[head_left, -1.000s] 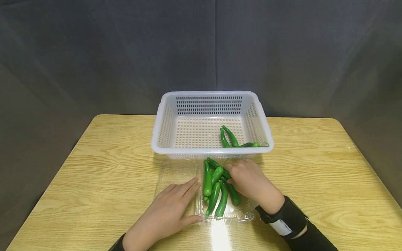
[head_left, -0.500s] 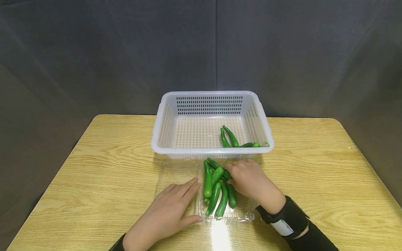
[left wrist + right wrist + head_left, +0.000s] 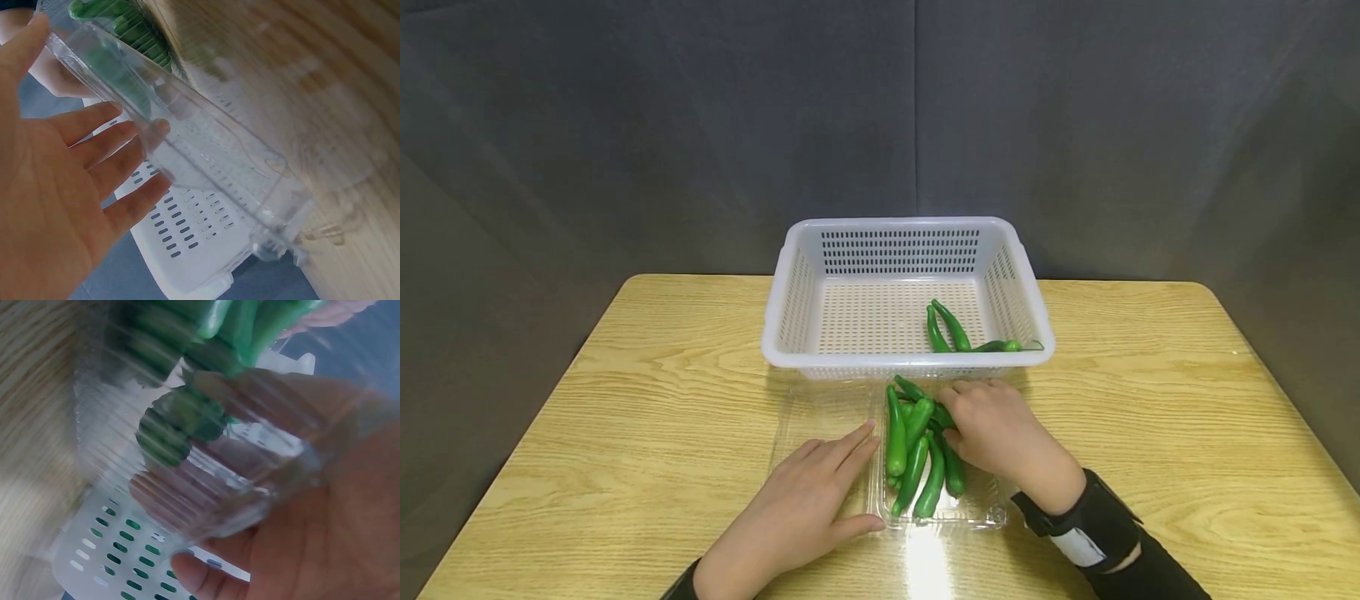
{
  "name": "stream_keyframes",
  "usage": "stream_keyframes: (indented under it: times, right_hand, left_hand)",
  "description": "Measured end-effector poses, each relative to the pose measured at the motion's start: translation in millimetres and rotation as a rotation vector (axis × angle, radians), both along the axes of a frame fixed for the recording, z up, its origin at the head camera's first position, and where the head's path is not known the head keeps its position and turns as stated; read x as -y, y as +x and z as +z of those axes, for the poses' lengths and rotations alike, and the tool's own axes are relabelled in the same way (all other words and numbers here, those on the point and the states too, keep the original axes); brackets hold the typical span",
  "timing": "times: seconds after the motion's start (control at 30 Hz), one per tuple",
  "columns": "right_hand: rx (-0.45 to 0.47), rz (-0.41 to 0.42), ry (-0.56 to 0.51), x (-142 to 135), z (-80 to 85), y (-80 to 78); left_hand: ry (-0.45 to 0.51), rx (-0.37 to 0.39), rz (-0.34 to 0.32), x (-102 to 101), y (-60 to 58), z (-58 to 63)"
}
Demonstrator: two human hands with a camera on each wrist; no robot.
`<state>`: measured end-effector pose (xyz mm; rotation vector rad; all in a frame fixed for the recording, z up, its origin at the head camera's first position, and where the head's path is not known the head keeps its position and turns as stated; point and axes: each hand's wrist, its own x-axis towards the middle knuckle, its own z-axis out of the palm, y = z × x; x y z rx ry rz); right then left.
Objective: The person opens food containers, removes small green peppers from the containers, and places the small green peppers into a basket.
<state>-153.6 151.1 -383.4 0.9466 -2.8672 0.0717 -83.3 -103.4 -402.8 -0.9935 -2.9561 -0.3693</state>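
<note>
A clear plastic clamshell box (image 3: 981, 507) lies unfolded on the table, its tray half holding several green chili peppers (image 3: 897, 442). My left hand (image 3: 808, 504) rests over the lid half (image 3: 827, 404), fingers extended. In the left wrist view its fingertips touch the lid wall (image 3: 212, 131). My right hand (image 3: 1000, 437) reaches into the tray from the right, with bent thumb and fingers gripping a pepper (image 3: 953, 467) at its upper end. The right wrist view shows pepper ends (image 3: 165, 434) through the ribbed plastic, near those fingers; the grip is partly hidden.
Right behind the box stands a white perforated basket (image 3: 910, 360), with a few green peppers (image 3: 953, 327) at its front right. The wooden table (image 3: 662, 400) extends to both sides, and a dark grey curtain (image 3: 700, 125) hangs behind it.
The pepper under my right hand has shifted left and lies closer to the others. The leftmost pepper has slid slightly toward me. My left hand has stayed still.
</note>
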Motion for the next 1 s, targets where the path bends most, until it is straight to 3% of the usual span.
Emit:
stream_keyframes:
  times: [1.0]
  right_hand:
    - [-0.079,-0.044,-0.138,2.3,17.2,15.3]
  left_hand:
    - [-0.009,0.005,0.001,-0.9,-0.3,0.4]
